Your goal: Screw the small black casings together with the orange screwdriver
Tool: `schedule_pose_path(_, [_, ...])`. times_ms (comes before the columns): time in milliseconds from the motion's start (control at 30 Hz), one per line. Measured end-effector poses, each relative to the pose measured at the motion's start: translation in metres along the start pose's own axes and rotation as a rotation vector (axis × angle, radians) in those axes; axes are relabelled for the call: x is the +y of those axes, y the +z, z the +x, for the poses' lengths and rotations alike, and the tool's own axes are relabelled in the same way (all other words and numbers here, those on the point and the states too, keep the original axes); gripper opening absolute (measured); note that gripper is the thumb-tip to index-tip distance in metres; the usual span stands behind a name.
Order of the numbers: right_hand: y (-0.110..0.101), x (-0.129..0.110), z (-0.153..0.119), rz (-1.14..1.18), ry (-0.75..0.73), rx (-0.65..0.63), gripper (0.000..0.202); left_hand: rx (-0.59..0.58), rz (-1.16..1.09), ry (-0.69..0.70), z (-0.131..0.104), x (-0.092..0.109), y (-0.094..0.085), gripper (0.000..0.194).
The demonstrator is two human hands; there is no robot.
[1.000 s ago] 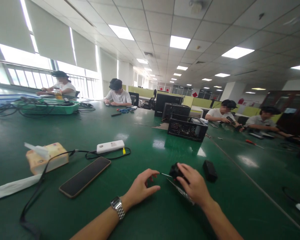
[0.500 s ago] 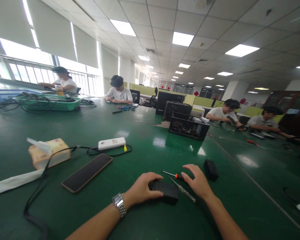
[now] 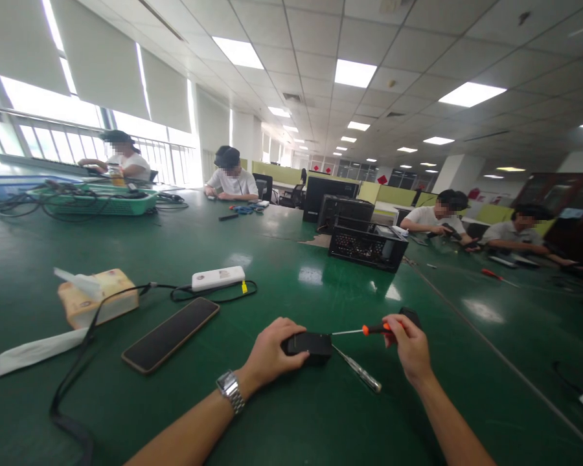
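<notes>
My left hand [image 3: 275, 353], with a metal watch at its wrist, grips a black box [image 3: 313, 347] at its left end on the green table. My right hand [image 3: 409, 346] holds an orange and black screwdriver [image 3: 372, 329] by its handle. The screwdriver's shaft points left, its tip close to the box's right end; whether they touch is hard to tell. Below that shaft lies a second screwdriver with a clear handle [image 3: 366, 377]. Another black box [image 3: 410, 316] is partly hidden behind my right hand.
Left on the green table [image 3: 214, 408] are a phone [image 3: 171, 334], a white power strip [image 3: 218, 278], a black cable and a tissue pack [image 3: 98, 298]. Farther back stand an opened computer case [image 3: 366, 247] and a green basket [image 3: 97, 199]. Several people sit around the table.
My right hand has picked up the orange screwdriver and moved right, its tip now by the box. My left hand has shifted the box slightly up and left, turning it.
</notes>
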State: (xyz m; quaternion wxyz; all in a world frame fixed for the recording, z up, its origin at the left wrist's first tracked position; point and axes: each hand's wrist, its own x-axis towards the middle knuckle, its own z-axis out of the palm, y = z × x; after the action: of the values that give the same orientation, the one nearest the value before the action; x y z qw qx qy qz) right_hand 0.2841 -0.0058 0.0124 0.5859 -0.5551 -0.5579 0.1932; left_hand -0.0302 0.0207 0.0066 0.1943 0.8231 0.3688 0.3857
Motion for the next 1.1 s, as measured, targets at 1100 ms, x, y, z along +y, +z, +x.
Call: schedule_pose_path(1100, [0.029, -0.106, 0.021, -0.363, -0.336, -0.261, 0.024, -0.174, -0.047, 0.012, -0.004, 0.007, 0.008, 0.033])
